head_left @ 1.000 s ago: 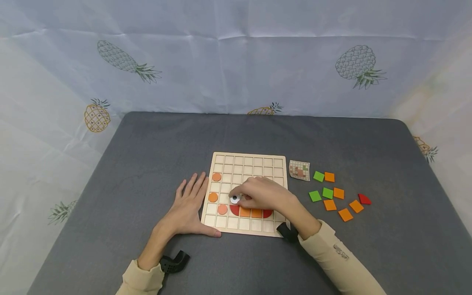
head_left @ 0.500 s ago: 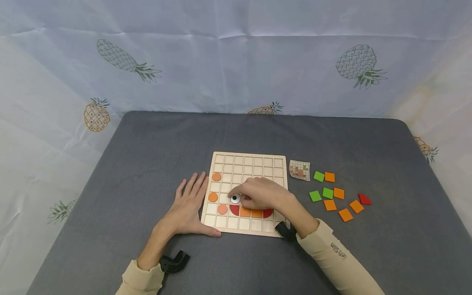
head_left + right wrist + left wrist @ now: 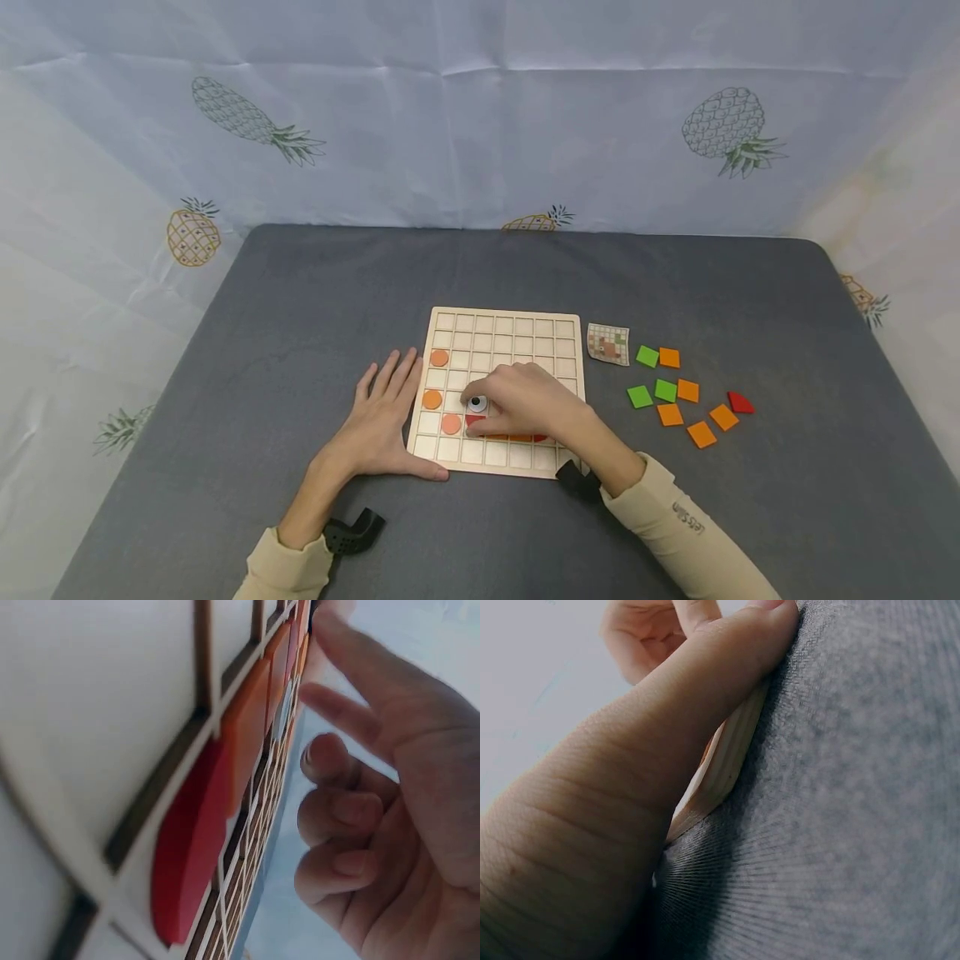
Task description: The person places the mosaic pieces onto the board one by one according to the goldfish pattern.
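A wooden grid board lies on the table. My left hand rests flat at its left side, fingers spread, the straight thumb along the near corner. Over the board is my right hand, index finger and thumb apart around a round white eye tile lying in a cell. The thumb reaches over a red rounded tile. In the right wrist view, the remaining fingers curl above the board, holding nothing; a red tile and an orange square tile sit in a row. Round orange tiles occupy the left cells.
Right of the board lies a small pattern card. Beyond it are scattered green square tiles, orange square tiles and a red quarter-round tile. The grey tabletop ends at a patterned curtain.
My right thumb has moved from beside the eye tile toward the near left, over the red tile. The eye tile stays in its cell. My left hand has not moved.
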`<action>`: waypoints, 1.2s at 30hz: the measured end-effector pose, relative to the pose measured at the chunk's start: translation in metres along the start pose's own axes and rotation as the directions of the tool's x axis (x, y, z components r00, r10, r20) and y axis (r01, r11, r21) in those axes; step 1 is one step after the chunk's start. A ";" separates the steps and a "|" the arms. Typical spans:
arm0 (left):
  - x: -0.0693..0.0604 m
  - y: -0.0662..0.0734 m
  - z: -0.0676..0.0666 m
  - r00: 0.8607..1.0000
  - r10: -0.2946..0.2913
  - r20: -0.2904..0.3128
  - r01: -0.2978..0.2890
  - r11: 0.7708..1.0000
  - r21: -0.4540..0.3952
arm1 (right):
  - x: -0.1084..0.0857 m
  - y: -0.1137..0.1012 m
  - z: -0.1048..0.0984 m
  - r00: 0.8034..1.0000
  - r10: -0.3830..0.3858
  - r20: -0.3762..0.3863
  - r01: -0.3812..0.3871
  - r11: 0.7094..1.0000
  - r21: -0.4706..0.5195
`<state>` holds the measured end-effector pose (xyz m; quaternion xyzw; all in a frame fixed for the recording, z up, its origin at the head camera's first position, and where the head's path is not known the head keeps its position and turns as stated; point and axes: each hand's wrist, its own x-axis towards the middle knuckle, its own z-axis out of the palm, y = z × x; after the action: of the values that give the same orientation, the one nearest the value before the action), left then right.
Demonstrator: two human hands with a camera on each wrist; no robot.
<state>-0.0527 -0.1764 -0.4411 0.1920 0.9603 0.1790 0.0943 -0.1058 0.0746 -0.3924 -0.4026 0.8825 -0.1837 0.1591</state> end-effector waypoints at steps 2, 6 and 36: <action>0.000 0.000 0.000 1.000 -0.001 -0.001 0.001 1.000 0.002 | 0.001 -0.002 0.001 1.000 0.009 -0.020 -0.009 1.000 -0.017; 0.000 0.000 0.000 1.000 -0.004 0.002 0.004 1.000 -0.001 | 0.002 -0.003 0.003 0.998 0.034 -0.047 -0.036 0.998 -0.043; 0.000 0.001 -0.002 1.000 -0.014 0.009 0.014 1.000 -0.004 | -0.009 -0.001 -0.004 0.988 0.136 -0.075 -0.139 0.990 -0.032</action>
<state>-0.0530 -0.1758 -0.4390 0.1859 0.9608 0.1793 0.1003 -0.1013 0.0815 -0.3867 -0.3366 0.9167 -0.1702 0.1317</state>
